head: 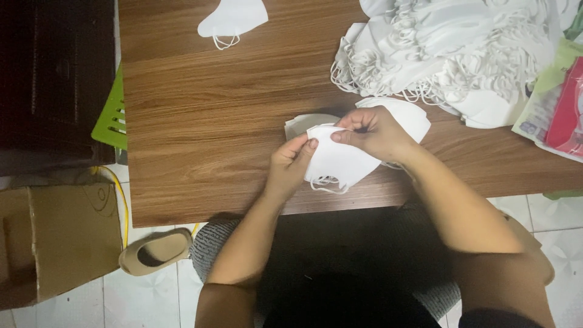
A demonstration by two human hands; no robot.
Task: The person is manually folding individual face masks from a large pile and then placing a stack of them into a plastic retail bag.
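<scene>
Both hands pinch one white face mask (340,163) at the near edge of the wooden table (212,121), left hand (290,165) and right hand (371,130) clamped on its top fold, seemingly mid-folding; next comes pressing it flat

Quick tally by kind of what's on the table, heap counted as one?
Loose white masks: 4, one held by left hand and right hand, two under it, one at far edge
Mask heap: 1
Coloured packets: 1 bundle
Total: 6
</scene>
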